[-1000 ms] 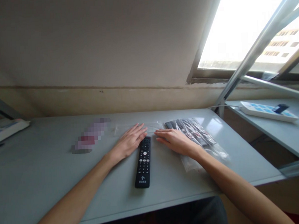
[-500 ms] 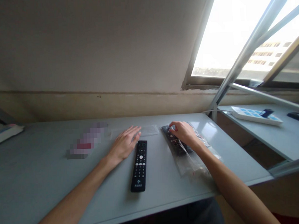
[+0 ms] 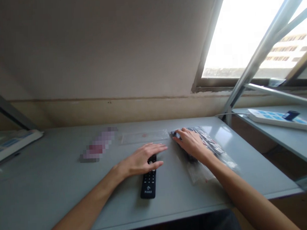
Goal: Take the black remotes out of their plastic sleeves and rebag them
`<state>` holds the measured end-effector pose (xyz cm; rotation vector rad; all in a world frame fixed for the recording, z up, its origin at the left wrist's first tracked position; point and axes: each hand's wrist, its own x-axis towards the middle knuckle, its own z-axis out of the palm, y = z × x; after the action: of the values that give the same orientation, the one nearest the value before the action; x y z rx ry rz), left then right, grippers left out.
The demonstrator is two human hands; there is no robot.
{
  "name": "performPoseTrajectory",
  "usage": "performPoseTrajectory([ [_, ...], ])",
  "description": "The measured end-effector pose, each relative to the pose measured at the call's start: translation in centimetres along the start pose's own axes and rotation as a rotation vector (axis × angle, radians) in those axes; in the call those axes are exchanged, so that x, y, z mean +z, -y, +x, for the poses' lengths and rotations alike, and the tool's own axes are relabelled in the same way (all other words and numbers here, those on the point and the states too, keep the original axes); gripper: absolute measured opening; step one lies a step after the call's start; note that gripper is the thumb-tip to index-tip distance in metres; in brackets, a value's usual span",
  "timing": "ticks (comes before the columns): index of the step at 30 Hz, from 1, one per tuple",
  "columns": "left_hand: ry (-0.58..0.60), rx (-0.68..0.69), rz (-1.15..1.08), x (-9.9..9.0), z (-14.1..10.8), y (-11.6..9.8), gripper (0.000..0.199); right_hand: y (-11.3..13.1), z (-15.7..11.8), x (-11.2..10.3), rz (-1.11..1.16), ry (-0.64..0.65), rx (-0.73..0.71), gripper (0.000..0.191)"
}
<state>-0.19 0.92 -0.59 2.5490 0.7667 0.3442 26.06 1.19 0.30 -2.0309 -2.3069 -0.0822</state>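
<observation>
A black remote control with white print lies lengthwise on the desk. My left hand is over its upper half, palm down, with fingers stretched out and the thumb apart. Whether it touches the remote cannot be made out. My right hand rests on another dark remote at the clear plastic bag; its thumb and fingers are spread, and the hand hides most of that remote. Behind my left hand a flat clear plastic sleeve lies on the desk.
On the grey desk, a pixelated pinkish item lies to the left. A white power strip is at the far left, another power strip on the right-hand desk. A metal frame post stands by the window.
My left hand has moved right and nearer, from beside the remote to over its upper half. My right hand's fingers have spread on the other remote. The view has shifted slightly left.
</observation>
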Motion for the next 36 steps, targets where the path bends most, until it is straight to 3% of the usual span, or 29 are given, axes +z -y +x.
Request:
performPoseTrajectory([
  [3, 0.071, -0.016, 0.036, 0.6, 0.0, -0.2, 0.064, 0.1, 0.0, 0.1, -0.007, -0.005, -0.024, 0.035],
  [9, 0.089, -0.092, 0.087, -0.4, -0.3, 0.3, 0.089, 0.0, 0.1, 0.6, 0.014, -0.05, -0.093, 0.033],
  [13, 0.103, -0.14, 0.158, -0.6, -0.5, 0.5, 0.093, 0.0, 0.2, 0.9, 0.025, -0.054, -0.092, 0.032],
  [21, -0.023, -0.299, 0.352, 1.0, -0.7, 0.9, 0.108, -0.2, 0.4, 1.3, 0.093, -0.087, -0.093, 0.031],
  [30, -0.028, -0.398, 0.363, 1.4, -0.7, 0.4, 0.107, 0.4, 0.2, 1.6, 0.109, -0.068, -0.09, 0.037],
  [36, -0.142, -0.409, 0.367, 1.4, -0.8, 1.3, 0.09, 0.8, -0.1, 0.9, 0.116, -0.04, -0.085, 0.042],
])
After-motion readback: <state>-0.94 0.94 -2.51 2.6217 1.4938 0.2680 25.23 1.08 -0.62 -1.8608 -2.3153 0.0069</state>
